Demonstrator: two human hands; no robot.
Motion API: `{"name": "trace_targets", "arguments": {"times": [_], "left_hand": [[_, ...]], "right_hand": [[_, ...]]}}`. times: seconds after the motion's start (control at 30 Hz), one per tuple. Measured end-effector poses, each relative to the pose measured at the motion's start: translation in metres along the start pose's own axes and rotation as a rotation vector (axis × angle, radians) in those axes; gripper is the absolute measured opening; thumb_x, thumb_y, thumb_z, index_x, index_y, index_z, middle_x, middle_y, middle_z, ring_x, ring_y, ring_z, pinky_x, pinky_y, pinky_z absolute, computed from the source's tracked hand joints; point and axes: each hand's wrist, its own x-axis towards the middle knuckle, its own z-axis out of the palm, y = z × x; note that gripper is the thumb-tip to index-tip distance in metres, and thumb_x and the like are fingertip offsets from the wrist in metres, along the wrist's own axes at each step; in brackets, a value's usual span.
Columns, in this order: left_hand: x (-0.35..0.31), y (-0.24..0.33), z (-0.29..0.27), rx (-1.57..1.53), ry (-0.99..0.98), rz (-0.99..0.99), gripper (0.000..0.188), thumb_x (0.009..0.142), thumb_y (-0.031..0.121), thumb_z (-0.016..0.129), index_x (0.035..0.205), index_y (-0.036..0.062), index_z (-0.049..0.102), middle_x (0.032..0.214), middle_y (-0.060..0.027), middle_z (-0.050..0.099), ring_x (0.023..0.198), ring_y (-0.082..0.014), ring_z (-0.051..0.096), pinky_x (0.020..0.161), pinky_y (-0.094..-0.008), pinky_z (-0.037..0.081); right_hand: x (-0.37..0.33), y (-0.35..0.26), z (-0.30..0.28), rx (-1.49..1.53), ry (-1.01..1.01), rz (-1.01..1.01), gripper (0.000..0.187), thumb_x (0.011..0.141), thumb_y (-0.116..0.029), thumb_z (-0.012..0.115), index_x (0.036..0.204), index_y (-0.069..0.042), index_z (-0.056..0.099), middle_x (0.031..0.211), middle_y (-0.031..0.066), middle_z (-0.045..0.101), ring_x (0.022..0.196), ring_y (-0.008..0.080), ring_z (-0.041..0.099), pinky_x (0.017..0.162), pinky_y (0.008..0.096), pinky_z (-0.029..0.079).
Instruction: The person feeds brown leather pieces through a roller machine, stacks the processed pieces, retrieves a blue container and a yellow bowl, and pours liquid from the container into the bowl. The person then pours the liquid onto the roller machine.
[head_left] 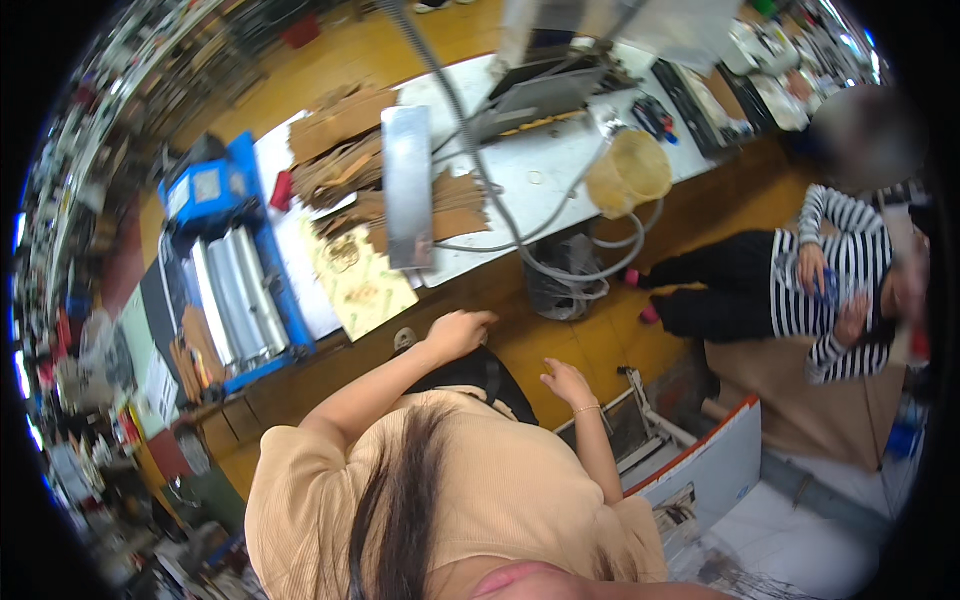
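Observation:
My left hand [460,334] hangs in front of my body, short of the workbench's near edge. One finger points outward, the others bend loosely, and no object shows in it. Lower and to the right, my right hand [568,384] is held in the air with its fingers apart and nothing in it. Closest to my left hand on the bench [470,270] are a long metal plate [408,190], a stained pale-yellow sheet [362,285] and a pile of ragged brown flat pieces [335,150], whose material I cannot tell.
A blue machine with metal rollers [240,290] stands at the bench's left. A grey hose [530,262] loops over the edge near a yellowish bucket [630,172]. Below is a bagged bin [567,280]. At right, a person in stripes [800,285] stands beyond an orange-edged panel [715,460].

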Motion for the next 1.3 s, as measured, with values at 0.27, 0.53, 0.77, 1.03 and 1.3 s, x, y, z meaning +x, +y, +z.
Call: {"name": "trace_targets", "arguments": {"times": [0.27, 0.53, 0.77, 1.03, 1.3], "left_hand": [[-0.172, -0.164, -0.013, 0.004, 0.061, -0.64, 0.029, 0.083, 0.033, 0.061, 0.081, 0.0046, 0.067, 0.078, -0.0173, 0.067, 0.079, -0.0344, 0.065, 0.072, -0.0424, 0.05], [-0.292, -0.255, 0.09, -0.242, 0.294, -1.298, 0.033, 0.085, 0.032, 0.051, 0.092, 0.0077, 0.072, 0.094, -0.0213, 0.066, 0.095, -0.0353, 0.063, 0.085, -0.0406, 0.049], [-0.342, -0.279, 0.091, -0.437, 0.376, -1.202, 0.026, 0.08, 0.026, 0.059, 0.092, 0.0065, 0.071, 0.089, -0.0175, 0.069, 0.087, -0.0297, 0.067, 0.079, -0.038, 0.051], [-0.334, -0.323, 0.078, -0.38, 0.255, -1.057, 0.023, 0.08, 0.026, 0.057, 0.084, 0.0071, 0.07, 0.088, -0.0187, 0.068, 0.088, -0.0322, 0.065, 0.079, -0.0404, 0.05], [-0.284, -0.414, 0.069, -0.282, -0.243, -0.637, 0.03, 0.086, 0.019, 0.045, 0.091, 0.0015, 0.068, 0.1, -0.021, 0.066, 0.095, -0.0287, 0.064, 0.083, -0.0403, 0.047]], "right_hand": [[0.121, -0.146, -0.014, 0.293, 0.036, -0.505, 0.037, 0.086, -0.021, 0.06, 0.117, -0.002, 0.058, 0.105, 0.0189, 0.064, 0.101, 0.0299, 0.061, 0.087, 0.0352, 0.048], [0.298, -0.274, -0.062, 0.269, 0.638, -0.314, 0.05, 0.084, -0.03, 0.063, 0.118, 0.005, 0.053, 0.114, 0.0251, 0.059, 0.107, 0.0359, 0.057, 0.092, 0.0394, 0.043], [0.337, -0.283, -0.051, 0.737, 0.425, -0.183, 0.058, 0.084, -0.033, 0.065, 0.124, 0.006, 0.047, 0.123, 0.0229, 0.055, 0.11, 0.0334, 0.056, 0.094, 0.0379, 0.042], [0.222, -0.292, -0.017, 0.466, 0.77, -0.393, 0.043, 0.086, -0.02, 0.064, 0.12, -0.002, 0.045, 0.11, 0.0145, 0.052, 0.093, 0.0241, 0.056, 0.085, 0.0364, 0.045], [0.062, -0.178, 0.097, 0.333, 0.395, -0.26, 0.013, 0.083, -0.014, 0.058, 0.092, -0.005, 0.056, 0.078, 0.0125, 0.061, 0.076, 0.0302, 0.062, 0.069, 0.0397, 0.049]]}}
